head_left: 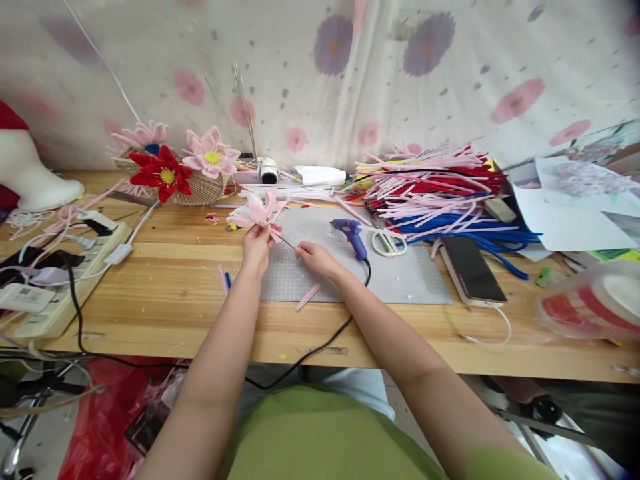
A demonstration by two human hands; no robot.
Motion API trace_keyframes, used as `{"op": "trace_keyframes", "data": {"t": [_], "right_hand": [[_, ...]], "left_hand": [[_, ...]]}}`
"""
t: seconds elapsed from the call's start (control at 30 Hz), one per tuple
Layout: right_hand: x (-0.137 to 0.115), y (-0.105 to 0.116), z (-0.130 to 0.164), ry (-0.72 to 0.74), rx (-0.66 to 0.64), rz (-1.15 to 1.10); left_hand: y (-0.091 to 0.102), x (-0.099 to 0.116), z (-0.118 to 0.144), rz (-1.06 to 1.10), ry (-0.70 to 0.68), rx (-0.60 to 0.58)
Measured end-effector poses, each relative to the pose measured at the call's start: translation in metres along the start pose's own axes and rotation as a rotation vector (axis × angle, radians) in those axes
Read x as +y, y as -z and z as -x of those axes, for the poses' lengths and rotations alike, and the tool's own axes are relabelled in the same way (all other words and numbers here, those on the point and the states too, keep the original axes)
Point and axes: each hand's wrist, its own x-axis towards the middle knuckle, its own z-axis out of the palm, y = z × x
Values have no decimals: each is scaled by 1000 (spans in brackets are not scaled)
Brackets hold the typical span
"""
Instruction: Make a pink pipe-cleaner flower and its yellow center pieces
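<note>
My left hand grips the base of a pale pink pipe-cleaner flower, holding it over the grey cutting mat. A thin dark wire stem runs from the flower to my right hand, whose fingertips pinch its end. A blue glue gun lies on the mat just right of my right hand, its black cord trailing off the table's front edge. White-handled scissors lie beside the gun.
A heap of pink, red and blue pipe cleaners fills the back right. A phone lies right of the mat. Finished flowers sit on a basket back left; a power strip with plugs is at far left. A tape roll stands at right.
</note>
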Motion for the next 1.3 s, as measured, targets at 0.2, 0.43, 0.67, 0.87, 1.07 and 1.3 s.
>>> {"op": "trace_keyframes", "data": {"t": [0.2,0.43,0.67,0.87,1.07,1.3], "right_hand": [[-9,3,4,68,-104,-115],[-24,-9,-10,48,57,5],[-30,-8,-14,73,27,-167],[-20,4,-10,57,-137,-382],[13,26,-1,0,-15,-203],[39,85,44,-74,-189,-130]], "left_hand": [[3,0,3,92,105,36],[0,-12,7,161,206,22],[4,-10,11,217,253,-82],[8,-5,5,205,247,1],[14,12,-5,257,190,193],[15,15,-14,325,134,182]]}}
